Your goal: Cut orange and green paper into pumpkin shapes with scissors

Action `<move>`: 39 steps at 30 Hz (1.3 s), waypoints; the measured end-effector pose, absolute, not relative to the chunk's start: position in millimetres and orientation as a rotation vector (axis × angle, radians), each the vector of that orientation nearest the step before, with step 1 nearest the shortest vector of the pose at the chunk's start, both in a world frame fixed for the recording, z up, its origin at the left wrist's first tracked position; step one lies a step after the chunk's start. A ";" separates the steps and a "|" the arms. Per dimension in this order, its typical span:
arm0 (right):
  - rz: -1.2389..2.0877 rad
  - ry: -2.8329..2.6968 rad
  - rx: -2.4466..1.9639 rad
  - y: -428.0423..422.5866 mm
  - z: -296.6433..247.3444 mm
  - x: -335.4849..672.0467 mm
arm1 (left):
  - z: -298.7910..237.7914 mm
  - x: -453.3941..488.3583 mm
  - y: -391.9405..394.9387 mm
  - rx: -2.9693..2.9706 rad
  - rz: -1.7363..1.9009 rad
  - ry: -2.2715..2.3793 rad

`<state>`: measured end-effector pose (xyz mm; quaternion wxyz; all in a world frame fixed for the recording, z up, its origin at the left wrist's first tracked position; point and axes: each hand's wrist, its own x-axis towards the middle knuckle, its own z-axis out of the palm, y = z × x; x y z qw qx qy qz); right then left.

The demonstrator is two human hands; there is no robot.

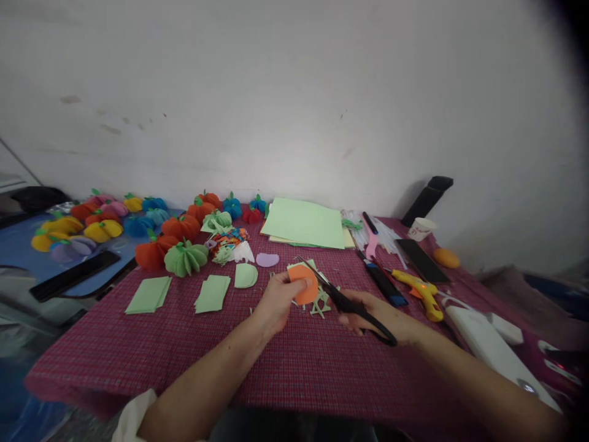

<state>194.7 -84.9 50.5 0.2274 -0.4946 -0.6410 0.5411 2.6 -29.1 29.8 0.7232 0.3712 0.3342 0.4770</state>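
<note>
Pinched in my left hand (pixel 277 299) is a rounded orange paper piece (pixel 307 293), together with a pale green paper edge behind it. My right hand (pixel 368 312) is closed around the handles of black scissors (pixel 343 302). Their blades point up and left, parted beside the orange piece. Beneath both hands lie thin green paper scraps (pixel 321 304). To the left of my left hand are a rounded green paper stack (pixel 246 275) and a purple paper piece (pixel 267 259). Two stacks of green rectangles, one at the middle left (pixel 212 293) and one farther left (pixel 150 294), lie flat.
Several colourful paper pumpkins (pixel 186 257) crowd the back left and a blue table (pixel 120 247). Large green sheets (pixel 306 222) lie at the back. A yellow glue gun (pixel 426 294), a dark phone (pixel 421 260), a paper cup (pixel 420 229) and a white box (pixel 497 350) are on the right.
</note>
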 end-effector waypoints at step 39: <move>1.468 -1.831 -1.465 -85.8 65.2 198.5 | 32.5 2.6 -30.2 0.850 0.979 0.701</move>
